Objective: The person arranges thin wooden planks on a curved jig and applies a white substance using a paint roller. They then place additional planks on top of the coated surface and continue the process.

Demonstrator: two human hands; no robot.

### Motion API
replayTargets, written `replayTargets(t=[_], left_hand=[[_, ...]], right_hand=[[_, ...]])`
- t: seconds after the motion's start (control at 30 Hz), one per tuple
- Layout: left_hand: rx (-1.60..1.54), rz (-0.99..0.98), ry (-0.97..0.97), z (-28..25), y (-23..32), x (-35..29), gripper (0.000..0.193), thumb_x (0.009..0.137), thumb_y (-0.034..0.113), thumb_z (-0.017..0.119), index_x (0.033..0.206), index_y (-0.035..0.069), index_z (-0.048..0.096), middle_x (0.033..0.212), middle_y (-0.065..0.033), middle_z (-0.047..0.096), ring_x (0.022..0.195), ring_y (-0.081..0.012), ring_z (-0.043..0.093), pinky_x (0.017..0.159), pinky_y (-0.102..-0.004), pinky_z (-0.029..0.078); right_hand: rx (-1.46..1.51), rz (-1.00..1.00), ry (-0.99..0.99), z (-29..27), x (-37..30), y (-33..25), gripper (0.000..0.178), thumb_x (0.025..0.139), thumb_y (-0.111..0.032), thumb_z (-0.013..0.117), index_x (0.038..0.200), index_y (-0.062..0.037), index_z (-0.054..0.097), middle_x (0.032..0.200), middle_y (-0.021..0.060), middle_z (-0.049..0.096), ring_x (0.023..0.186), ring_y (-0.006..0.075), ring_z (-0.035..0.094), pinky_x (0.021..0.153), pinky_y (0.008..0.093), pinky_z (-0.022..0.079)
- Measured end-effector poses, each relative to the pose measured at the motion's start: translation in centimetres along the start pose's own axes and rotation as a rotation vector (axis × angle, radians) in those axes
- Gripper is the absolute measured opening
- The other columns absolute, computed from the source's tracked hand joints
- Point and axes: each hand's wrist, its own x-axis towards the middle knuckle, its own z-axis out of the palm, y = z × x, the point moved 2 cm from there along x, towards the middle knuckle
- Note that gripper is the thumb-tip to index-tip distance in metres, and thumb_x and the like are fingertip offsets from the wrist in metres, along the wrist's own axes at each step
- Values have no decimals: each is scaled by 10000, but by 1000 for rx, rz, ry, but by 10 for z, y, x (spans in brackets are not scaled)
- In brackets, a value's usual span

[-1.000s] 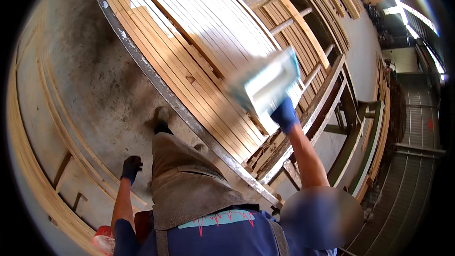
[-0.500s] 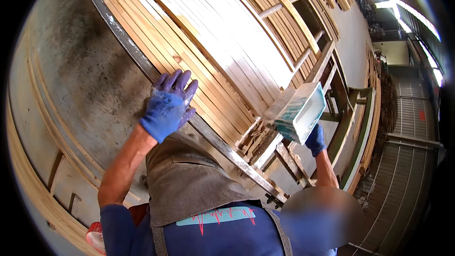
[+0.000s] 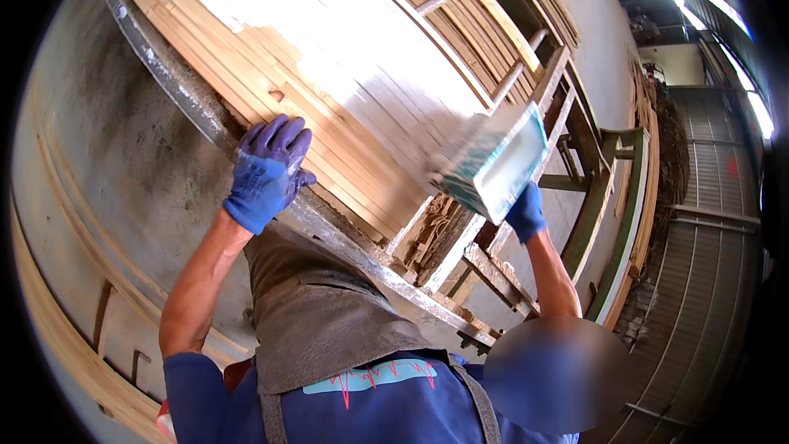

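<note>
My left hand (image 3: 269, 166), in a blue and purple glove, lies on the near edge of a row of pale wooden strips (image 3: 345, 164). Its fingers stretch over the outer strip and the palm is by the edge; nothing is held. My right hand (image 3: 527, 212), in a blue glove, is closed on an open, rectangular white and teal box-like container (image 3: 507, 163) tilted over the right end of the strips. Part of its fingers hides behind the container. Motion blurs the container's left side. A bright white area covers the far strips; whether coating or glare I cannot tell.
A dark metal rail (image 3: 177, 82) curves along the near side of the strips. Wooden frame pieces (image 3: 501, 275) and wood scraps (image 3: 431, 234) lie at the right end. A ladder-like wooden frame (image 3: 485, 8) stands beyond; long boards (image 3: 57, 321) lie at lower left.
The dark gap between the near strips and the whitened ones has closed. My left hand has shifted slightly left, and the container in my right hand has moved left and a little lower.
</note>
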Motion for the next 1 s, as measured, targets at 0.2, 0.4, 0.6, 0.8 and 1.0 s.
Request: replayTargets(t=[0.2,0.4,0.6,0.8,1.0], left_hand=[[-29,-5,-118,-10,3,2,701,678,391,733,1258,52,534,1286,-117,507,1198,-315,456,1003,-459,365],[-14,45,-113,-13,1,-3,623,767,357,701,1258,12,533,1301,-159,511,1206,-330,469,1008,-429,387],[-56,-25,-129,-12,-2,-2,605,800,404,655,1270,40,542,1320,-134,517,1230,-287,468,1040,-414,357],[-66,0,-20,-19,-12,-14,517,835,374,657,1223,43,571,1261,-136,562,1192,-285,509,1019,-387,405],[-601,-14,374,-72,-60,-32,387,862,207,650,1179,-1,574,1117,-178,632,1040,-302,622,886,-365,513]], right_hand=[[3,15,-106,0,-4,-13,318,799,-198,675,1083,-57,659,959,130,703,917,273,678,791,343,529],[63,-109,176,51,45,-52,208,776,-280,648,845,-87,683,735,210,640,738,416,627,637,467,509],[147,68,55,3,-61,6,239,803,-206,659,1011,-93,690,940,158,698,917,322,666,742,393,523],[122,48,-143,-18,-128,-31,219,825,-98,629,1032,-30,654,919,100,691,852,189,654,731,351,523],[444,16,-26,65,-35,-120,285,772,-223,671,1022,-88,680,961,163,686,941,331,649,773,406,518]])
